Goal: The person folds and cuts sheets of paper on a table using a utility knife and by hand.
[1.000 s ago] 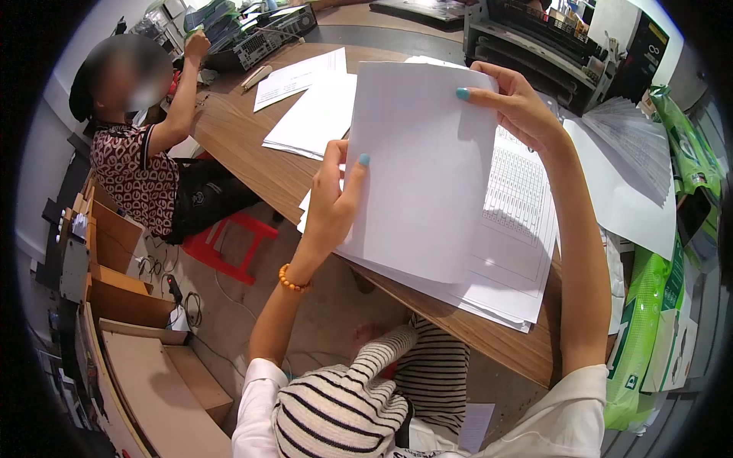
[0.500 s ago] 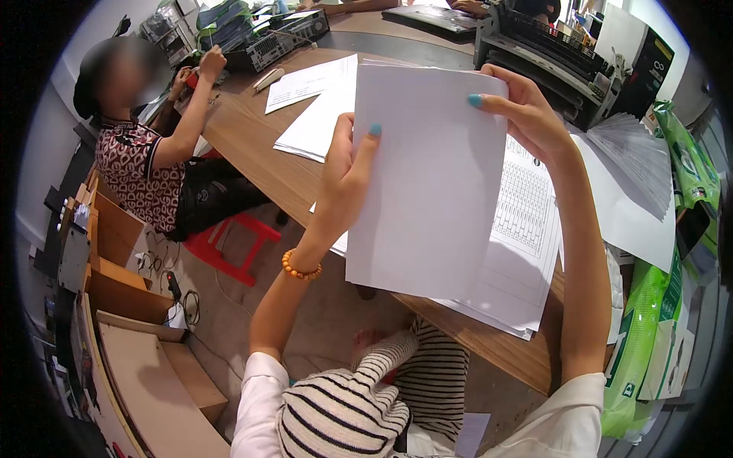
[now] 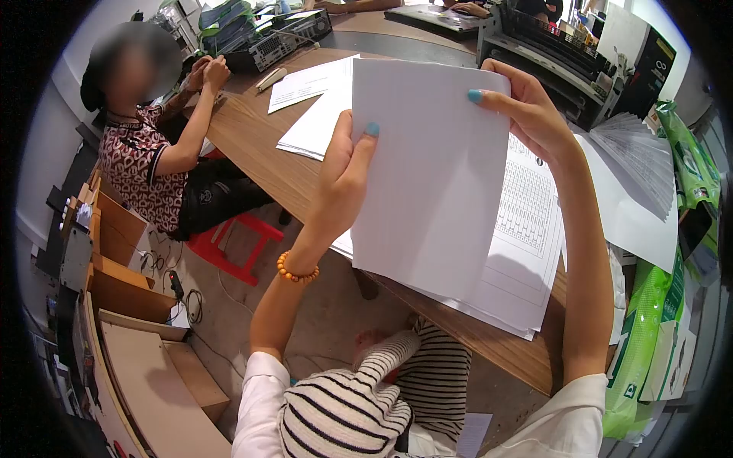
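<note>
A stack of blank white paper (image 3: 427, 183) is held up in front of me, over the table's edge. My left hand (image 3: 343, 172) grips its left side, thumb flat on the front face and fingers behind. At the upper right corner, my right hand (image 3: 527, 107) pinches the paper with its thumb in front; its other fingers curl around the edge. Beneath it lie printed sheets (image 3: 527, 221) with a table of small boxes, partly covered by the held paper. More white sheets (image 3: 309, 130) lie left of my left hand.
A person (image 3: 145, 153) sits at the table's left side, hands together near a computer case (image 3: 290, 38). An opened printer (image 3: 550, 61) stands at the back right. Fanned sheets (image 3: 630, 164) and green packages (image 3: 637, 343) lie along the right. A striped-clothed child (image 3: 343, 412) is close below me.
The paper's lower edge has risen slightly on the left, and my left hand has shifted a little with it. The seated person's hands have come together.
</note>
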The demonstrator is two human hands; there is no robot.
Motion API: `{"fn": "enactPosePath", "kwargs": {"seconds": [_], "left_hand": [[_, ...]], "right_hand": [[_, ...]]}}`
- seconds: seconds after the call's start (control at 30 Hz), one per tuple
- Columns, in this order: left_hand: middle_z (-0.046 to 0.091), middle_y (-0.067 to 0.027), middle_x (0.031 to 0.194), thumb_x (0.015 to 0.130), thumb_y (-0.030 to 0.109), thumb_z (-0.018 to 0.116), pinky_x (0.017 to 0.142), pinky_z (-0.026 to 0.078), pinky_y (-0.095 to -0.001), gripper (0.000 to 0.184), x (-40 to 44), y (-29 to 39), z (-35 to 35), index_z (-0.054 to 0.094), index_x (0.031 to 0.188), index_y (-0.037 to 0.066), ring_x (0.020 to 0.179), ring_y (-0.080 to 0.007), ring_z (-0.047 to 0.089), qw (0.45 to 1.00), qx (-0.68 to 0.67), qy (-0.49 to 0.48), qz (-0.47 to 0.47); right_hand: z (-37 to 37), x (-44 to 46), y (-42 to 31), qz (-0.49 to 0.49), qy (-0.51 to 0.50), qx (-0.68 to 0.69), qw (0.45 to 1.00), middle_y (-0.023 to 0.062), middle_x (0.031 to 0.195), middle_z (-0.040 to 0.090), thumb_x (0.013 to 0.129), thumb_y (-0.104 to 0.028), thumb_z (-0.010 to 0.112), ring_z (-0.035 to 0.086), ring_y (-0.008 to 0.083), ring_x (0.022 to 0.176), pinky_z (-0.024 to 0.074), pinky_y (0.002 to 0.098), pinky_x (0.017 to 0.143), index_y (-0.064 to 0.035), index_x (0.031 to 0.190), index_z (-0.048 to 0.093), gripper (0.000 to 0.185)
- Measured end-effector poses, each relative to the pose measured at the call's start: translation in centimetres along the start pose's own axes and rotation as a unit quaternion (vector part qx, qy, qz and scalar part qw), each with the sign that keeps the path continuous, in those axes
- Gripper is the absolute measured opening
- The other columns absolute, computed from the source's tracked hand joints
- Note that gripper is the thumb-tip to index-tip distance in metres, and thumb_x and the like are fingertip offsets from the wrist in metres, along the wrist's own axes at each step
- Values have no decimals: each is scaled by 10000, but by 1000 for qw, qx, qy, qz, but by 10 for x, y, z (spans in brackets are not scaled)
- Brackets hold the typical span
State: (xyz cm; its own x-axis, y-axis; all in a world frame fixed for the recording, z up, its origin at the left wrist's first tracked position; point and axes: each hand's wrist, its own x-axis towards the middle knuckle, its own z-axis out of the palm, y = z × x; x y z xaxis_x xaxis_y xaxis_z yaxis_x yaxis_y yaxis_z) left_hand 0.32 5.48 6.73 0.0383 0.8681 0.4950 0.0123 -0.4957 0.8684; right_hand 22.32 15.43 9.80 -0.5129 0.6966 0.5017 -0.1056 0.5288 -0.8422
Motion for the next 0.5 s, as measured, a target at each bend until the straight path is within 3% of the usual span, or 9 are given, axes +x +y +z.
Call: {"fn": "enactPosePath", "kwargs": {"seconds": [0.43, 0.47, 0.5], "left_hand": [[478, -20, 846, 925, 124, 345, 654, 376, -203, 170, -4, 0, -2, 436, 1002, 2, 727, -51, 407, 999, -1, 25, -25], [485, -27, 872, 920, 115, 341, 678, 382, -204, 185, -4, 1, 0, 433, 1026, -5, 749, -55, 417, 999, -13, 27, -37], [492, -34, 899, 915, 107, 337, 702, 388, -206, 202, -4, 2, 3, 429, 1050, -12, 770, -59, 428, 998, -26, 27, -50]], "right_hand": [[9, 0, -7, 29, 3, 21, 999, 4, 627, 465, 759, -250, 699, 469, 41, 552, 346, 146, 472, -49, 814, 549, 257], [5, 0, -12, 62, -26, 28, 997, -3, 701, 487, 777, -167, 675, 503, 33, 641, 412, 155, 511, -56, 871, 510, 220], [6, 0, -13, 61, -22, 24, 998, -3, 701, 487, 777, -167, 675, 503, 33, 641, 412, 155, 511, -56, 871, 510, 220]]}}
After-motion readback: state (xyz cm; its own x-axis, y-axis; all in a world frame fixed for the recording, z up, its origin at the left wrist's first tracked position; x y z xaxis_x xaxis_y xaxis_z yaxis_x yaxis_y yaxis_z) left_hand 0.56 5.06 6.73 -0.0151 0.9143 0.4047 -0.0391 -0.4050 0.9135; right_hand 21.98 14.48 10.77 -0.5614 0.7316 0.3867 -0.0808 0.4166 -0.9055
